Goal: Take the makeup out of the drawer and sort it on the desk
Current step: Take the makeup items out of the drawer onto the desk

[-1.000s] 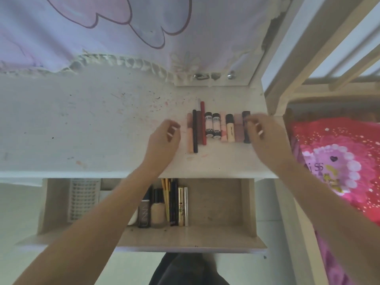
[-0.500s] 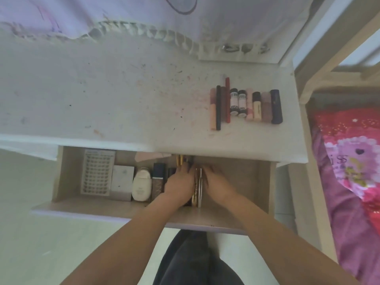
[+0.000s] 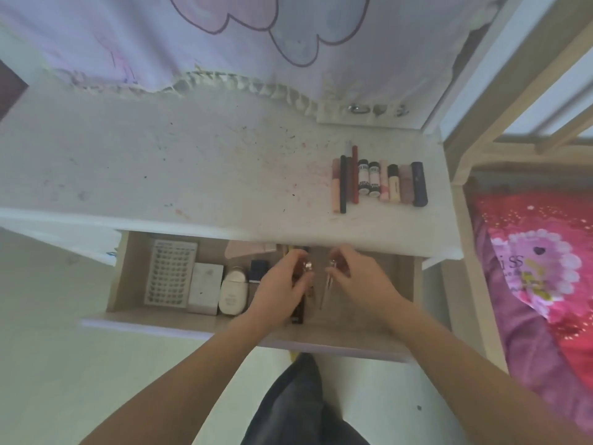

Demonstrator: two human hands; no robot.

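In the open pale wooden drawer (image 3: 406, 284), our left hand (image 3: 276, 292) pinches a slim gold-capped tube (image 3: 307, 268), and our right hand (image 3: 359, 277) pinches a thin silvery tube (image 3: 327, 285) just beside it. Both grips sit at the tips, so a tube may slip and knock the dark tubes (image 3: 297, 311) under our left hand, or catch the white desk (image 3: 192, 175) edge just above both hands.
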